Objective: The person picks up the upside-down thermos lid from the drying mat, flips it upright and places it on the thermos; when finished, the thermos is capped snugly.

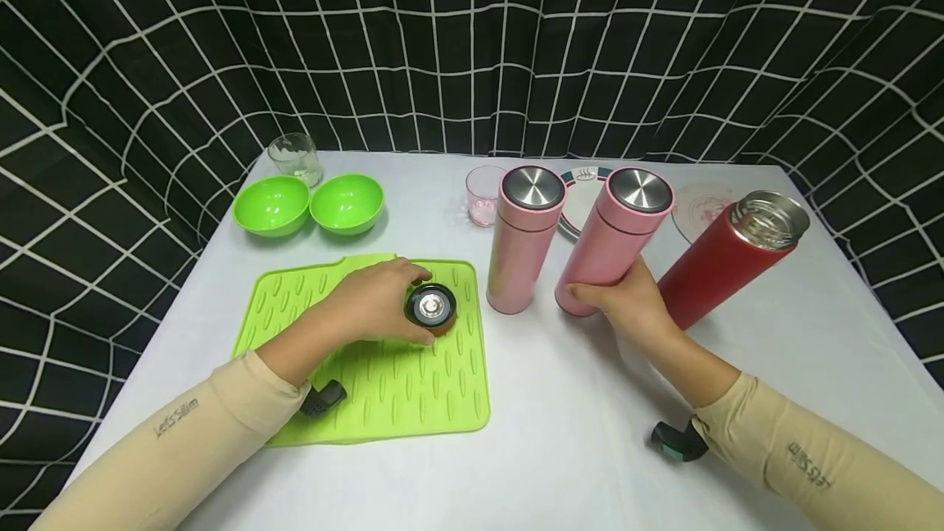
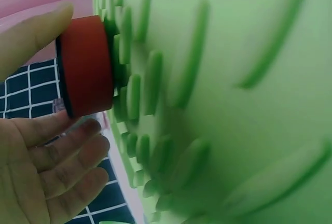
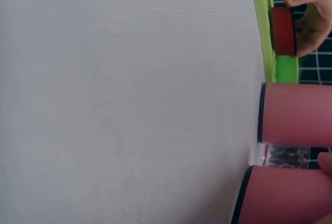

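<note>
A red lid [image 2: 89, 67] with a black rim and a silver centre sits upright on the lime-green mat [image 1: 391, 408]. My left hand [image 1: 378, 300] is around it, thumb on one side and forefinger on the other, with the remaining fingers loosely bent. Low on the right-hand pink bottle [image 1: 615, 228], my right hand [image 1: 633, 308] grips its side; this bottle wears a silver top. A second pink bottle [image 1: 522, 244], also capped, stands between the two hands. To the right, the red bottle [image 1: 719, 265] is uncapped, its steel mouth showing, and the right hand partly covers its lower side.
Two green bowls [image 1: 347, 203] stand at the back left by a clear glass [image 1: 295, 158]. Behind the pink bottles are a pinkish glass [image 1: 483, 195] and a patterned plate [image 1: 583, 195]. A clear plate [image 1: 696, 207] lies behind the red bottle. Dark gridded cloth surrounds the white table.
</note>
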`<act>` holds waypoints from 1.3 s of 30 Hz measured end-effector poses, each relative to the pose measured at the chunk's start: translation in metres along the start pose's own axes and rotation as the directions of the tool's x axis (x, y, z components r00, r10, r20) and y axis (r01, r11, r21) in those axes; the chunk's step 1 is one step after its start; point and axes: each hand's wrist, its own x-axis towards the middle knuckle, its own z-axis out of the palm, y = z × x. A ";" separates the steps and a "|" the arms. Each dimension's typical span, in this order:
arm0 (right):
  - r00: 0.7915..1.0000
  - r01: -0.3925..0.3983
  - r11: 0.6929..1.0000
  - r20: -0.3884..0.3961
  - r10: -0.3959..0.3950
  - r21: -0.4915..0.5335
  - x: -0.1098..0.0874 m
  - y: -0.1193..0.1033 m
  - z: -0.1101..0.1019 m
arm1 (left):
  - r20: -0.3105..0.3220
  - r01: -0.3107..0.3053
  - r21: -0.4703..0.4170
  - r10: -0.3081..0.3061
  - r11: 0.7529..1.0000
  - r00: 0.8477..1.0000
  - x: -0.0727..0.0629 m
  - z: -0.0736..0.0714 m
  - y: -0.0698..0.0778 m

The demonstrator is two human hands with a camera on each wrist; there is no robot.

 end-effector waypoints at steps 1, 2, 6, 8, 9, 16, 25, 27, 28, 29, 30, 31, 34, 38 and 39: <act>1.000 -0.007 1.000 0.002 0.007 0.005 -0.001 0.001 0.000 | -0.001 -0.005 -0.005 0.005 1.000 1.000 0.000 0.001 -0.001; 1.000 -0.017 1.000 0.003 0.017 0.005 -0.002 0.001 0.000 | -0.004 -0.009 -0.008 0.009 1.000 1.000 0.001 0.002 -0.001; 0.997 -0.072 0.997 0.021 0.073 -0.040 -0.010 -0.001 -0.001 | -0.024 -0.020 -0.037 0.019 0.999 1.000 0.003 0.004 -0.003; 0.994 -0.101 0.992 0.033 0.103 -0.075 -0.018 -0.004 -0.003 | -0.031 -0.018 -0.047 0.017 0.999 0.999 0.004 0.005 -0.003; 0.993 -0.109 0.990 0.043 0.114 -0.094 -0.022 -0.005 -0.004 | -0.035 -0.018 -0.052 0.016 0.998 0.999 0.004 0.005 -0.003; 0.997 -0.074 0.976 -0.022 0.071 -0.206 -0.065 -0.018 0.003 | -0.078 -0.049 -0.058 0.044 0.997 0.996 -0.004 0.004 0.005; 0.955 0.027 0.999 0.297 -0.013 -0.042 -0.093 -0.038 0.035 | -0.174 -0.302 -0.016 0.295 0.953 0.940 -0.034 -0.012 0.064; 0.920 -0.022 1.000 0.391 0.014 0.016 -0.093 -0.042 0.042 | -0.172 -0.365 -0.009 0.358 0.931 0.918 -0.038 -0.014 0.076; 0.904 -0.033 0.999 0.426 0.016 0.032 -0.093 -0.043 0.045 | -0.165 -0.390 -0.008 0.384 0.921 0.908 -0.040 -0.015 0.081; 0.891 -0.038 0.999 0.453 0.019 0.033 -0.092 -0.045 0.047 | -0.157 -0.407 -0.008 0.401 0.913 0.902 -0.042 -0.015 0.085; 0.882 -0.032 0.999 0.471 0.015 0.028 -0.092 -0.046 0.050 | -0.152 -0.423 -0.007 0.417 0.906 0.896 -0.043 -0.015 0.088; 0.877 -0.026 0.999 0.481 0.012 0.024 -0.092 -0.047 0.051 | -0.148 -0.433 -0.007 0.427 0.901 0.892 -0.044 -0.015 0.090; 0.878 -0.002 1.000 0.479 0.007 -0.010 -0.092 -0.050 0.054 | -0.153 -0.445 -0.001 0.440 0.895 0.885 -0.045 -0.014 0.092; 0.895 0.007 1.000 0.446 -0.014 0.017 -0.092 -0.053 0.053 | -0.177 -0.432 -0.024 0.422 0.901 0.889 -0.045 -0.012 0.093; 0.906 0.038 0.999 0.422 -0.036 0.004 -0.092 -0.053 0.052 | -0.174 -0.419 -0.041 0.406 0.907 0.897 -0.045 -0.011 0.093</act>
